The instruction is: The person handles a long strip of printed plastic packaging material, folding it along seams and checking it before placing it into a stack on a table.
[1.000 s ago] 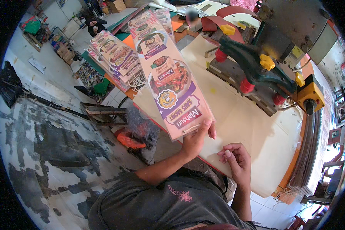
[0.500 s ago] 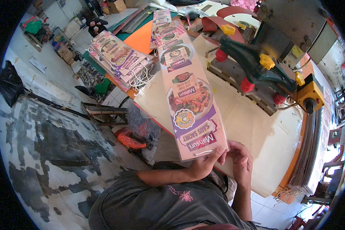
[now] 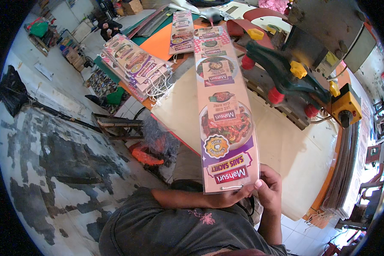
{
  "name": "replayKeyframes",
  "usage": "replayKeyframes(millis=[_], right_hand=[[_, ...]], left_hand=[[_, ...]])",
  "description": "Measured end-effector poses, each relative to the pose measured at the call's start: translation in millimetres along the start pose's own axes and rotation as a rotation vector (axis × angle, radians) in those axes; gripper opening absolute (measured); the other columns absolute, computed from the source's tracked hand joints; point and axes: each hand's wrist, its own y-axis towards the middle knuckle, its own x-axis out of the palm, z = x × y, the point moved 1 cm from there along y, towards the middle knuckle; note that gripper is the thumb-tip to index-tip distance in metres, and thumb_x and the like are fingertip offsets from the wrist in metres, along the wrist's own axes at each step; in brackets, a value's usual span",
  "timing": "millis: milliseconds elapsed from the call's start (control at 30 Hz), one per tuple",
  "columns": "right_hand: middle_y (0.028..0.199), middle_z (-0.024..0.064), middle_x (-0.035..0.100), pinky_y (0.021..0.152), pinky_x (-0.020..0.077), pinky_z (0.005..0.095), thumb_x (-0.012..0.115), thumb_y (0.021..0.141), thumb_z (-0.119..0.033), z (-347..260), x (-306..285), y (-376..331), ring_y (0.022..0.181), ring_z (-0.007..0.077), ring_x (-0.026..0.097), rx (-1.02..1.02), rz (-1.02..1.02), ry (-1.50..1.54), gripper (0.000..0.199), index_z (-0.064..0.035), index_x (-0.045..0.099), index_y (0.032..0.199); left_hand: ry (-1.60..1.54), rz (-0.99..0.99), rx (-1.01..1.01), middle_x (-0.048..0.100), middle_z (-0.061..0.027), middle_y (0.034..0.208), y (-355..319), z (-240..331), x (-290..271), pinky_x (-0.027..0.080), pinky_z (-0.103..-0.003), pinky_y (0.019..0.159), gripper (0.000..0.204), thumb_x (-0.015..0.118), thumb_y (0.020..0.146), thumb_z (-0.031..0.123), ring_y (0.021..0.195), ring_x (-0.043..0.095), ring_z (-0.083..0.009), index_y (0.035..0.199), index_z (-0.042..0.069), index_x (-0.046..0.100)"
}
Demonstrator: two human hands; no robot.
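I hold a long laminated printed strip (image 3: 225, 115) with food pictures, pink at the top and purple near its lower end. It stretches away from me over the cream-coloured tabletop (image 3: 294, 149). My left hand (image 3: 230, 197) grips its near end from below, thumb along the bottom edge. My right hand (image 3: 269, 187) pinches the strip's lower right corner. A small white cord loop hangs at the near end.
A stack of similar printed strips with white cords (image 3: 136, 66) lies at the table's left. Another strip (image 3: 182, 37) rests on an orange sheet (image 3: 160, 45). A green machine with red and yellow knobs (image 3: 286, 77) stands at the right. A worn painted floor (image 3: 59, 158) lies left.
The strip has swung from tilted left to nearly straight ahead and slid toward me. My right hand has moved from the table onto its lower corner beside my left hand.
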Motion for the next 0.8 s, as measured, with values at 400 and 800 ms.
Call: replayKeyframes(millis=[400, 800], right_hand=[[0.106, 0.016, 0.074, 0.086, 0.0538, 0.0325, 0.072, 0.091, -0.024, -13, 3, 2, 0.092, 0.0201, 0.07, 0.074, 0.059, 0.032, 0.044, 0.0094, 0.066, 0.118], [0.081, 0.0186, 0.074, 0.063, 0.0547, 0.0297, 0.072, 0.075, -0.025, -24, -47, -10, 0.065, 0.0185, 0.068, -0.1, 0.083, 0.059, 0.041, 0.0127, 0.071, 0.092]], left_hand=[[-0.347, -0.166, -0.182, 0.068, -0.0068, 0.101, -6, -26, 8, 0.054, -0.034, 0.082, 0.021, 0.059, 0.105, 0.02, 0.093, 0.068, -0.0198, 0.116, 0.003, 0.066], [-0.704, 0.144, -0.068, 0.066, -0.0104, 0.127, 4, -71, -123, 0.052, -0.045, 0.101, 0.035, 0.062, 0.101, 0.021, 0.116, 0.066, -0.0256, 0.131, 0.002, 0.061]])
